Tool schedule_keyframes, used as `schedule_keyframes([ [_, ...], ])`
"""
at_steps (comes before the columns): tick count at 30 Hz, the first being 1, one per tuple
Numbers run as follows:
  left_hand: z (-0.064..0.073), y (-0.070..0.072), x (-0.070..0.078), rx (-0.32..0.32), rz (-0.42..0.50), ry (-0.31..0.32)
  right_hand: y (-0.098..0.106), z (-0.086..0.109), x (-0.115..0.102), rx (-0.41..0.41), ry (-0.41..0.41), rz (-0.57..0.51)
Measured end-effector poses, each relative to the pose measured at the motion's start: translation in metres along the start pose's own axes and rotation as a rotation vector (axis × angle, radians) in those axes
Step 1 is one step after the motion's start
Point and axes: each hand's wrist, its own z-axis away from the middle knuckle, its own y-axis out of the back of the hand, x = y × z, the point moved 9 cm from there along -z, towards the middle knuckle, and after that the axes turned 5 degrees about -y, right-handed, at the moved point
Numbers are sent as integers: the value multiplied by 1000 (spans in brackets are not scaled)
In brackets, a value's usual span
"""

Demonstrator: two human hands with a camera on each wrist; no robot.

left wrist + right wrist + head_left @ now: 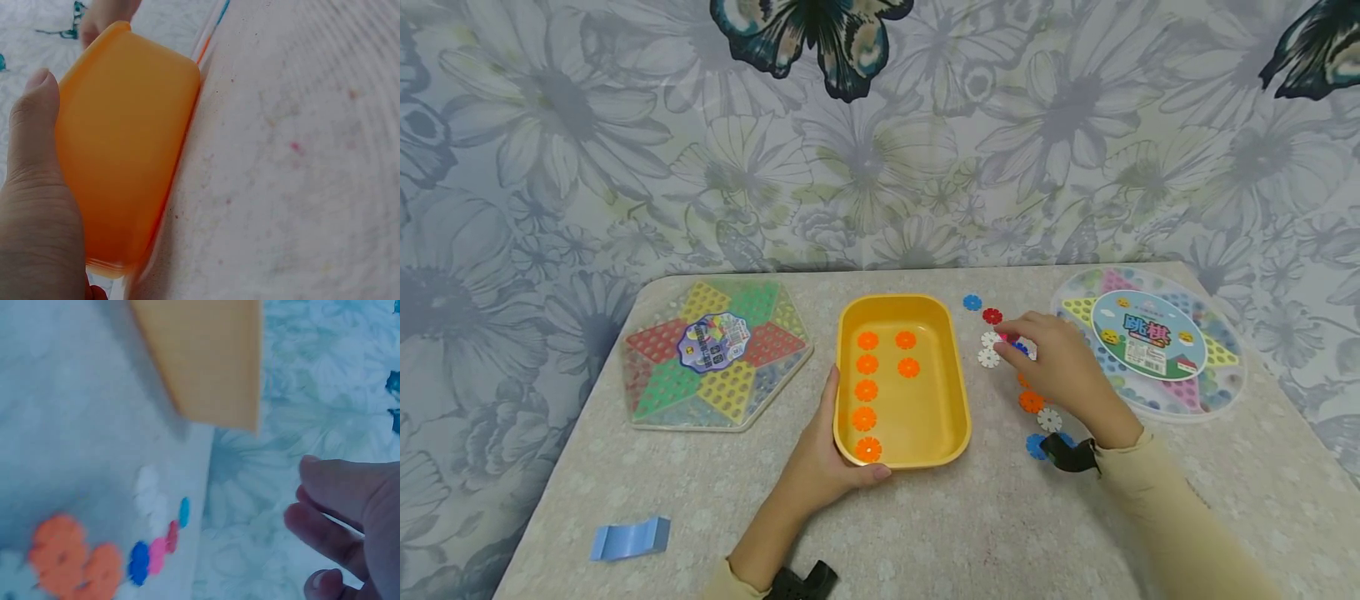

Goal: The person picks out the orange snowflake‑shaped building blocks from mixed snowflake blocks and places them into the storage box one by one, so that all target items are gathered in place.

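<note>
A yellow tray [936, 417] stands mid-table. Several orange flower-shaped discs [867, 390] form a column along its left side, and two more orange discs [907, 367] lie to their right. My left hand [820, 458] grips the tray's near left corner, thumb along the front edge; the left wrist view shows the tray's outer wall [125, 137] beside the thumb. Right of the tray, my right hand [1063, 362] hovers over loose flower discs, fingertips near two white discs [989, 357]. Its thumb and fingers stand apart with nothing between them in the right wrist view. Some discs are hidden beneath it.
A hexagonal game box [722, 387] with colored star sections lies at left, and a round game box [1150, 387] at right. Near the front left is a light blue plastic piece [630, 539]. Blue [972, 302] and red discs [992, 316] lie behind the white ones. A flowered wall rises behind the table.
</note>
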Motion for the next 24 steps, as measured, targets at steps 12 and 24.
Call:
schedule_keyframes([
  [12,0,-1,-3,-3,-3,8,-32,28,57,-202,-148,185],
  [24,0,-1,-5,0,-22,11,-45,26,69,-230,-170,171],
])
